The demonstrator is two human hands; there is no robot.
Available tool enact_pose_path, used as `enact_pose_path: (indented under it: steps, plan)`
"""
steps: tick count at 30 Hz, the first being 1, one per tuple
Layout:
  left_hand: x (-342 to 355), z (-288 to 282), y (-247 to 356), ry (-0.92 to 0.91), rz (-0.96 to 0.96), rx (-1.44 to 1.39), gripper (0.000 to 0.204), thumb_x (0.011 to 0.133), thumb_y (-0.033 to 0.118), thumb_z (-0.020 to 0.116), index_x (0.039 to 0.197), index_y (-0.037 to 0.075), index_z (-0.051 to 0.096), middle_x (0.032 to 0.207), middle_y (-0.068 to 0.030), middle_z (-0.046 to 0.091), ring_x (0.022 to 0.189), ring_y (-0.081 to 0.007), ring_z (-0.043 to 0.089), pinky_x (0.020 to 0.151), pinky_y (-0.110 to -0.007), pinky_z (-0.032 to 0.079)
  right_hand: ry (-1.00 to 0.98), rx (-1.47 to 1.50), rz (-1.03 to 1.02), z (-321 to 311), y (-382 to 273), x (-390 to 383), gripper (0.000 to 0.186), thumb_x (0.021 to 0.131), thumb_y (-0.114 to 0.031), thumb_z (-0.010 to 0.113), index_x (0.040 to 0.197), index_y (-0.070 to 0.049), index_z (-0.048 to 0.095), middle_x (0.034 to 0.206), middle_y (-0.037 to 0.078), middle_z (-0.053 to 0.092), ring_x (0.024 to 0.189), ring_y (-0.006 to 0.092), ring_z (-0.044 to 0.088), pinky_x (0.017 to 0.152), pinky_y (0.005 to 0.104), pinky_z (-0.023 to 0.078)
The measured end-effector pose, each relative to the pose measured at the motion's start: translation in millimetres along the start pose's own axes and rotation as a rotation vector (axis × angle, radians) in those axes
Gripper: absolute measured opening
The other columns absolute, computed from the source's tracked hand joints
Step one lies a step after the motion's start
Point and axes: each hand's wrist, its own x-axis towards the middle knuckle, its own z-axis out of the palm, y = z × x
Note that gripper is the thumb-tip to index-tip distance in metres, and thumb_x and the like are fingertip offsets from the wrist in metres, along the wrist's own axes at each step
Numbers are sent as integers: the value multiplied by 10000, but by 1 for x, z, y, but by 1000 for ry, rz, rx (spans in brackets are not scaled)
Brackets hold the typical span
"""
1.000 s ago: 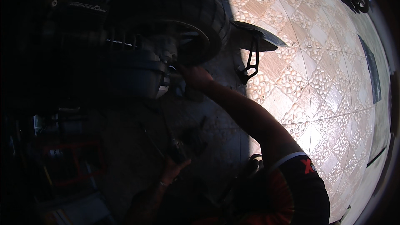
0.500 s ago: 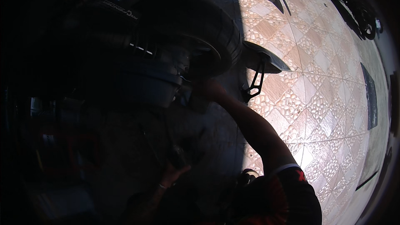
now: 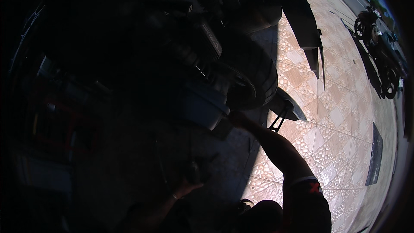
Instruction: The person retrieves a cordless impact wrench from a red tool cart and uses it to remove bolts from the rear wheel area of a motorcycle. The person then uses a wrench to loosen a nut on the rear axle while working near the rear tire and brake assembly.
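Deep shadow covers a motorcycle's rear end, with its thick black tyre [image 3: 266, 71] and a blue-grey casing [image 3: 200, 108] beside the wheel. My right hand [image 3: 238, 121] reaches to the casing's rear end, close to the wheel's lower side. Its fingers are lost in the dark, so their grip is hidden. Lower down, my left hand [image 3: 189, 186] is closed around a dark tool [image 3: 194, 171] with a long thin shaft pointing away from me. The tool's exact kind is too dark to make out.
A fender piece [image 3: 294, 105] with a black bracket [image 3: 279, 120] sticks out behind the wheel. Dark tail bodywork [image 3: 302, 21] overhangs the sunlit patterned tiles [image 3: 330, 146]. Another motorcycle [image 3: 379, 56] stands at the far right, near a dark flat slab [image 3: 374, 155].
My view has tilted up, so the motorcycle sits lower and further right, and the road appears. My right hand stays at the casing's end; my left still holds the tool.
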Motion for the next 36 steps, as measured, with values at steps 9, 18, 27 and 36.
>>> enact_pose_path:
  steps: [9, 18, 27, 36]
  plan:
    - [9, -10, 20, -98, -8, -241, 843, 695, 301, 947, 1376, 12, 540, 1334, -100, 598, 1209, -231, 580, 1063, -384, 468, -358, -594, 182, -127, -53, 67, 281, 901, -332, 693, 1039, -92, 744, 1123, 132, 681, 1021, 288, 678, 898, 440, 553]
    - [-10, -24, 58, -75, 161, -132, 763, 774, 233, 902, 1396, 8, 522, 1336, -77, 578, 1195, -225, 570, 1031, -382, 489, -541, -232, 473, -117, -74, 69, 412, 924, -312, 685, 1301, -145, 664, 1353, 114, 646, 1191, 285, 668, 829, 464, 610]
    - [-10, -23, 62, -151, -41, -128, 776, 806, 278, 879, 1427, 7, 501, 1372, -89, 559, 1239, -224, 541, 1052, -383, 473, -439, -121, 267, 0, -50, -123, 220, 904, -188, 612, 1044, -80, 742, 1071, 136, 733, 952, 319, 730, 813, 446, 586]
    - [-16, -26, 84, -187, -213, -120, 808, 824, 249, 866, 1471, 1, 451, 1409, -85, 525, 1294, -220, 500, 1091, -375, 439, -509, 299, 1239, 92, -79, -261, 276, 914, -275, 621, 1046, -82, 767, 1091, 179, 745, 1038, 334, 726, 860, 488, 573]
